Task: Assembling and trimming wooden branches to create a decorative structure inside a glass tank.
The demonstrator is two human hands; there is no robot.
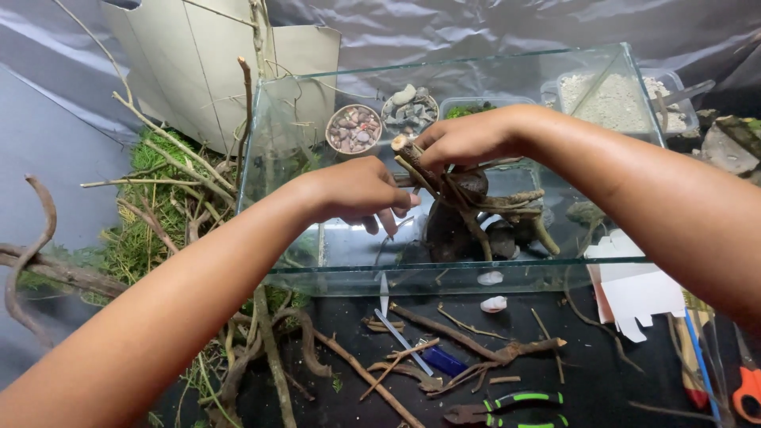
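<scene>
Both my hands reach into a clear glass tank (444,277). My right hand (468,141) pinches the cut top end of a brown branch (420,170), part of a driftwood cluster (483,210) that rests on dark stones (448,234) inside the tank. My left hand (361,190) is curled beside that branch at mid-height, with its fingers on the wood. The fingertips are partly hidden by the glass and twigs.
Loose twigs (468,337), green-handled pliers (515,404), a blue tube (442,361) and a white shell (493,303) lie before the tank. Moss and branches (162,198) pile up left. Bowls of pebbles (354,128), a sand tub (614,99), white card (638,289) and orange scissors (745,388) sit around.
</scene>
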